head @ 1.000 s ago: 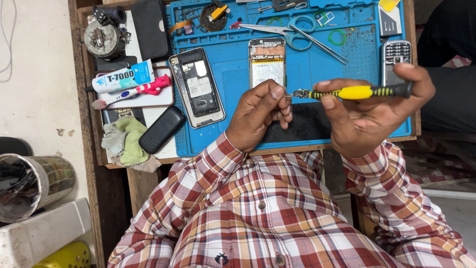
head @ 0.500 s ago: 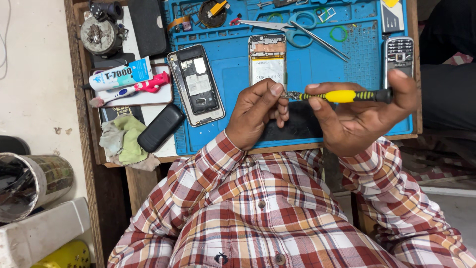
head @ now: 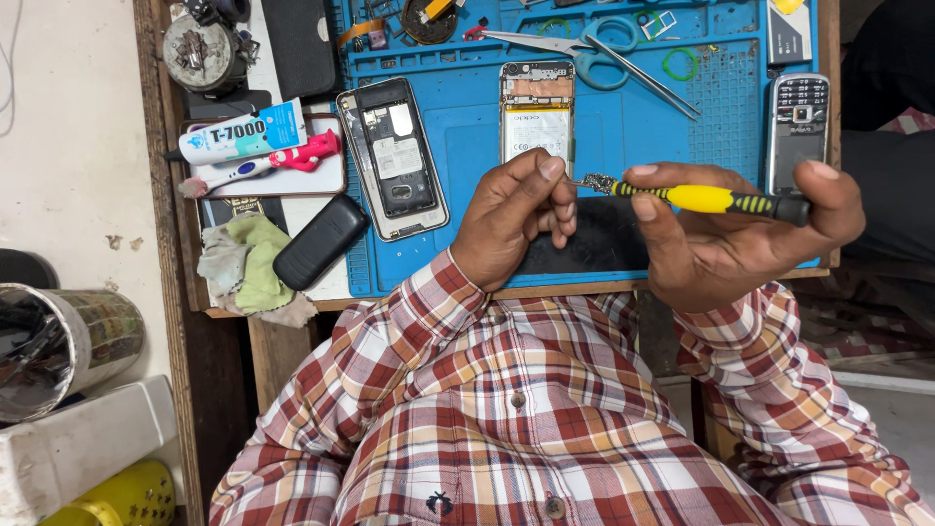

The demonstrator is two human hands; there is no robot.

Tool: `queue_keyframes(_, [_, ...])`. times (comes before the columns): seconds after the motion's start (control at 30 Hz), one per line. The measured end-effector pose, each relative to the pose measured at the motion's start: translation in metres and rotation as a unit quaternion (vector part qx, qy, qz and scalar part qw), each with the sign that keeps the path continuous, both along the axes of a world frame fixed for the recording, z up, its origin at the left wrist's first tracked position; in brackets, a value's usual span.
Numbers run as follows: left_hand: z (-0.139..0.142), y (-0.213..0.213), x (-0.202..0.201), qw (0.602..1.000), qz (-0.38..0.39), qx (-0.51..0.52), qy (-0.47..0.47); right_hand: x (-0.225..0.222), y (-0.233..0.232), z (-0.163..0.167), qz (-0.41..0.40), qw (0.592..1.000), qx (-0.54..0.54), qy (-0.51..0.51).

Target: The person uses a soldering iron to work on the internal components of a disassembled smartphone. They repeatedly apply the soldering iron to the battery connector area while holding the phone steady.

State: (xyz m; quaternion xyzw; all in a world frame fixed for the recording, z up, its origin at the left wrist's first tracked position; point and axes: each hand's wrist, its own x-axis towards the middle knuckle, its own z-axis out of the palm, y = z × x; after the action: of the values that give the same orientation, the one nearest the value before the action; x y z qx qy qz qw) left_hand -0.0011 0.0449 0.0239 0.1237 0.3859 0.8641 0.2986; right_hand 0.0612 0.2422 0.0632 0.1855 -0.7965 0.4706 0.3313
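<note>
Since the earlier frame, both hands have stayed raised at centre frame, the screwdriver (head: 716, 200) level as before, its tip now at the left fingers.

- Right hand (head: 726, 244), centre right: grip closed around the yellow-and-black screwdriver, held horizontally, thumb at the butt end.
- Left hand (head: 511, 219), centre: fingers curled, fingertips pinched at the screwdriver's metal tip; whether they hold a small part cannot be told.
- Blue repair mat (head: 467, 146), on the wooden surface (head: 161, 244), partly hidden by both hands.
- Opened smartphone with battery showing (head: 536, 112), upper centre, just above the left hand.
- Opened phone frame (head: 392, 156), left of it.
- Scissors (head: 609, 49) and tweezers (head: 653, 83), top centre.
- Keypad phone (head: 801, 122), upper right, behind the right thumb.
- Glue tube (head: 239, 131), pink-handled tool (head: 282, 161), black phone (head: 319, 241), green cloth (head: 243, 268), left side.
</note>
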Motion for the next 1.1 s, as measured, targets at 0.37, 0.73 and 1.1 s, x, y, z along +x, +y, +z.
queue_keyframes(0.37, [-0.006, 0.002, 0.0, 1.0, 0.011, -0.012, 0.006, -0.005, -0.007, 0.005, 0.02, 0.999, 0.021, 0.016])
queue_keyframes(0.73, [-0.001, 0.004, 0.002, 0.995, 0.046, -0.083, 0.022, -0.021, -0.007, -0.008, 0.05, 0.991, -0.03, 0.122])
queue_keyframes(1.1, [0.024, -0.041, 0.016, 0.818, 0.218, -0.413, 0.337, -0.02, 0.03, 0.002, 0.108, 0.992, -0.01, -0.069])
